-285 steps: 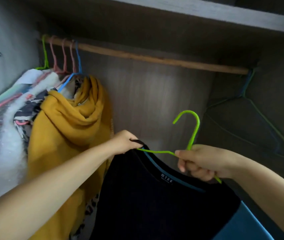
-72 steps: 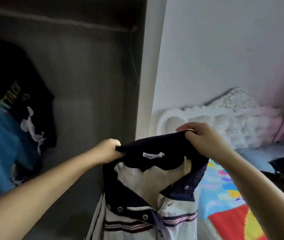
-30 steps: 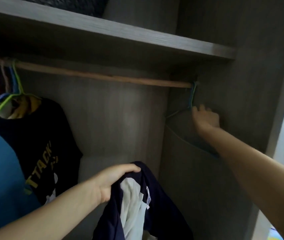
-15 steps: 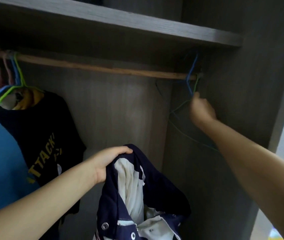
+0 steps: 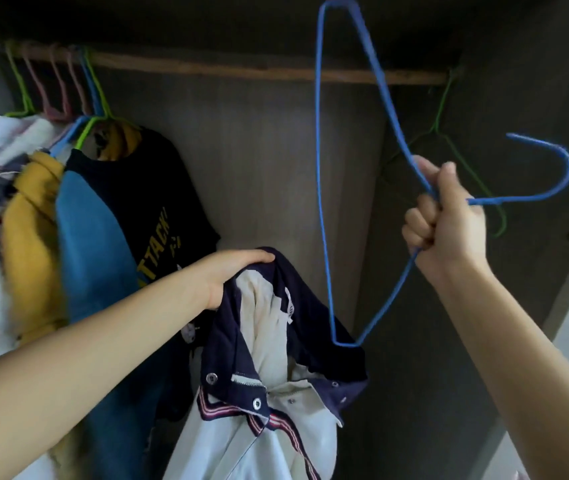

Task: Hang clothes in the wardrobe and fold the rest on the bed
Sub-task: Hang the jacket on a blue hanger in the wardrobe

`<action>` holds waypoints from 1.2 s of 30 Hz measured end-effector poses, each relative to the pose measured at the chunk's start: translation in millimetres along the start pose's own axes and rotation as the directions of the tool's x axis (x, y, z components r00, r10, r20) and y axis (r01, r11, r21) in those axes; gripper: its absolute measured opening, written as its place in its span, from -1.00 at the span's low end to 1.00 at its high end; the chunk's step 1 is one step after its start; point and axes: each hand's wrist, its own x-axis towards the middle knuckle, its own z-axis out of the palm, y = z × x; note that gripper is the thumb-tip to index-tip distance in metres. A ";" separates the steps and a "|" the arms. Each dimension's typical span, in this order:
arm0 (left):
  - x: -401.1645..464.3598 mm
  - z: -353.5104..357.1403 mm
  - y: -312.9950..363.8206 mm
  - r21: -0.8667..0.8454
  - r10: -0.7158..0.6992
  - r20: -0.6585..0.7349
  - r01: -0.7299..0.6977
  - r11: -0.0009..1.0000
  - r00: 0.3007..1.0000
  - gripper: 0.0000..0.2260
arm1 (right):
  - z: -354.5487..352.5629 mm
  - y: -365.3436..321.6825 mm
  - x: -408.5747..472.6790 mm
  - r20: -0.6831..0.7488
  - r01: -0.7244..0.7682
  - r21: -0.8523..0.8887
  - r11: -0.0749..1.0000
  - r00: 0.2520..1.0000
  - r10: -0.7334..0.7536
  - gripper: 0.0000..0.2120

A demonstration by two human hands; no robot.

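Observation:
My right hand (image 5: 445,220) grips a blue wire hanger (image 5: 321,168) near its neck, turned sideways with the hook pointing right. My left hand (image 5: 227,271) holds the navy collar of a white polo shirt (image 5: 262,410) with navy trim and red stripes, which droops below it. The hanger's lower corner hangs just above the shirt's collar. Behind runs the wooden wardrobe rail (image 5: 241,69).
On the rail's left end hang a black and blue T-shirt (image 5: 130,209), a mustard garment (image 5: 30,237) and white clothes on coloured hangers. A bare green hanger (image 5: 449,140) hangs at the rail's right end by the wardrobe side wall (image 5: 518,98).
My right hand has lifted the blue hanger off the rail's right end and brought it down towards me. My left hand still holds the polo shirt's collar.

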 end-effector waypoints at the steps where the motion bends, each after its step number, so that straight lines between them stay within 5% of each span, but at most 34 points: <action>1: -3.0 -3.2 -1.1 0.012 -0.008 0.026 0.008 1.000 1.000 -0.81 | 5.5 -2.0 -9.8 0.021 -0.001 0.063 0.998 1.000 -0.001 -0.65; 4: -16.4 -9.2 0.8 0.059 -0.003 0.111 -0.004 0.998 0.994 -0.76 | 23.4 19.8 -42.7 0.066 -0.008 0.083 0.997 0.998 0.003 -0.65; 8: -33.1 -31.8 23.2 0.085 0.040 0.142 -0.052 0.995 0.989 -0.80 | 23.0 71.3 -84.5 0.148 -0.055 -0.181 0.982 0.986 0.083 -0.72; 14: -31.5 -89.0 26.9 0.137 0.079 -0.016 -0.076 0.988 0.997 -0.90 | 25.7 61.0 -103.6 0.334 -0.126 -0.665 0.736 0.831 0.445 -0.68; 19: -31.6 -107.6 9.1 0.003 0.076 0.079 -0.077 0.997 0.994 -0.90 | 34.0 22.1 -107.1 0.284 -0.181 -0.800 0.573 0.727 0.625 -0.65; 23: -23.5 -107.8 8.8 -0.105 0.052 0.148 -0.036 0.994 0.988 -0.82 | 34.3 3.0 -110.3 0.194 -0.096 -0.913 0.396 0.753 0.628 -0.65; 26: -9.5 -87.8 0.7 0.020 0.133 -0.079 -0.132 0.991 0.988 -0.94 | 39.8 -1.0 -112.1 0.148 -0.088 -0.941 0.326 0.760 0.633 -0.65; 30: 16.9 -66.3 -7.7 0.466 0.559 -0.290 -0.395 0.792 0.777 -0.86 | 41.9 -6.6 -115.7 0.121 -0.133 -0.941 0.311 0.727 0.675 -0.65; 33: 17.5 -45.6 -4.4 0.824 0.823 -0.200 -0.364 0.435 0.531 -0.81 | 42.6 -3.5 -116.0 0.080 -0.193 -0.936 0.293 0.695 0.715 -0.69; 36: 14.1 -20.7 -7.4 0.928 0.917 -0.019 -0.334 0.165 0.399 -0.78 | 47.5 10.8 -115.3 -0.016 -0.286 -0.929 0.235 0.666 0.746 -0.73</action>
